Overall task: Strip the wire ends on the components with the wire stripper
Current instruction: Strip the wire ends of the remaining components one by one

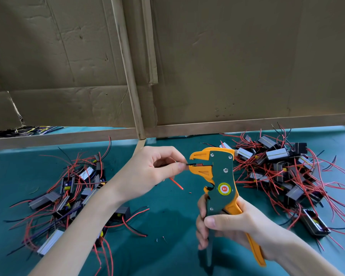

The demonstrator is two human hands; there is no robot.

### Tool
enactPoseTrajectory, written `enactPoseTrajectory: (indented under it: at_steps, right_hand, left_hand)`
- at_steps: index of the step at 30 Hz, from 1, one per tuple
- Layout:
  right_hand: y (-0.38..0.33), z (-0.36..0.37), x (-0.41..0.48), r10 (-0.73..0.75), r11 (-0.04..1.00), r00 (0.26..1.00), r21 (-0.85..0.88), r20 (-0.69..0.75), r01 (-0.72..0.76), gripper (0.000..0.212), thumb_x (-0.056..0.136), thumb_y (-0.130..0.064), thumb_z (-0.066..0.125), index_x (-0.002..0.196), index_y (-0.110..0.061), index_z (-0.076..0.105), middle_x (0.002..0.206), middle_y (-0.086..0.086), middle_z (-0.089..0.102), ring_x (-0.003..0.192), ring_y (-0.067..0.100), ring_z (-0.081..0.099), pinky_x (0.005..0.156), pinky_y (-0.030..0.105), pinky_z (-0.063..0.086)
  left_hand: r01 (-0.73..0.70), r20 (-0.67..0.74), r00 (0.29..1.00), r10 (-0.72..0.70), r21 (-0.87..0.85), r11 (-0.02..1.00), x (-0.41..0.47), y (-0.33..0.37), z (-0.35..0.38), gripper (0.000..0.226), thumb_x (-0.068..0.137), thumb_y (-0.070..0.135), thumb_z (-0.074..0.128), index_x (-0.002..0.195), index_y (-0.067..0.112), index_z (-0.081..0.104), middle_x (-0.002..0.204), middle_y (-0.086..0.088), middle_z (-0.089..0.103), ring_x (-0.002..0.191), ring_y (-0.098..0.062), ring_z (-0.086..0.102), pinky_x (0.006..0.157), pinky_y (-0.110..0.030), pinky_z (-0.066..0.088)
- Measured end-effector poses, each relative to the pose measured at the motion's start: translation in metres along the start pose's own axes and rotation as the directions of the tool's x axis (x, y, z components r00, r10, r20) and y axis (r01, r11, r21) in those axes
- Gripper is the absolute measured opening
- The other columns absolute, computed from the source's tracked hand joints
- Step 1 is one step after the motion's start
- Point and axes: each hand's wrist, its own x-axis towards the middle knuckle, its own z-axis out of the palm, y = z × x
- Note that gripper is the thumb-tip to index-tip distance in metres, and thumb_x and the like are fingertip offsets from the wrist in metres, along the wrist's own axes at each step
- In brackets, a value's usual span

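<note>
Left hand [147, 172], 9 o'clock of wire stripper [221, 176], pinches black wire end [190, 164], feeding it between jaws; right hand [233, 226], 6 o'clock, fingers wrapped round tool to squeeze.

our left hand [153, 172]: forearm in from lower left, thumb and forefinger pinching black wire [190, 164] | our right hand [233, 224]: low right, fingers and thumb wrapped round wire stripper [221, 176] handles

Workshop bench [167, 222], heaped wired components [277, 154]
</note>
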Motion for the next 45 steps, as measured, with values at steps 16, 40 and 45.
enactPoseTrajectory:
  at_steps: [16,40,45]
  right_hand:
    - [0.002,0.016,-0.001,0.028,0.999,0.993,0.029,-0.115,-0.025,0.029,0.075,-0.026,0.077,0.069,-0.011,0.054,0.051,0.011,0.044,0.041,0.023,0.046,0.051,0.034,0.048]
    - [0.019,-0.002,0.013,0.196,0.909,0.977,0.389,-0.087,-0.148,0.033,0.067,-0.001,0.079,0.094,-0.004,0.061,0.079,0.021,0.055,0.073,0.035,0.057,0.079,0.050,0.051]
    - [0.017,-0.004,0.015,0.245,0.865,0.957,0.481,-0.156,-0.143,0.023,0.061,0.002,0.074,0.082,-0.003,0.067,0.077,0.020,0.056,0.068,0.035,0.060,0.073,0.048,0.055]
  left_hand:
    - [0.009,0.037,0.999,-0.009,-0.017,1.000,-0.001,-0.001,-0.005,0.009,0.086,0.024,0.066,0.079,0.023,0.071,0.057,0.014,0.054,0.050,-0.002,0.040,0.048,-0.011,0.033]
    - [-0.079,-0.302,0.951,0.068,-0.024,0.997,0.013,0.014,0.000,0.014,0.094,0.010,0.058,0.087,0.015,0.069,0.069,0.004,0.070,0.062,0.000,0.061,0.061,-0.009,0.045]
    - [-0.234,-0.530,0.842,0.099,-0.194,0.953,0.054,0.063,0.020,0.011,0.093,0.009,0.060,0.088,0.013,0.069,0.074,-0.001,0.074,0.061,-0.005,0.065,0.049,-0.010,0.042]
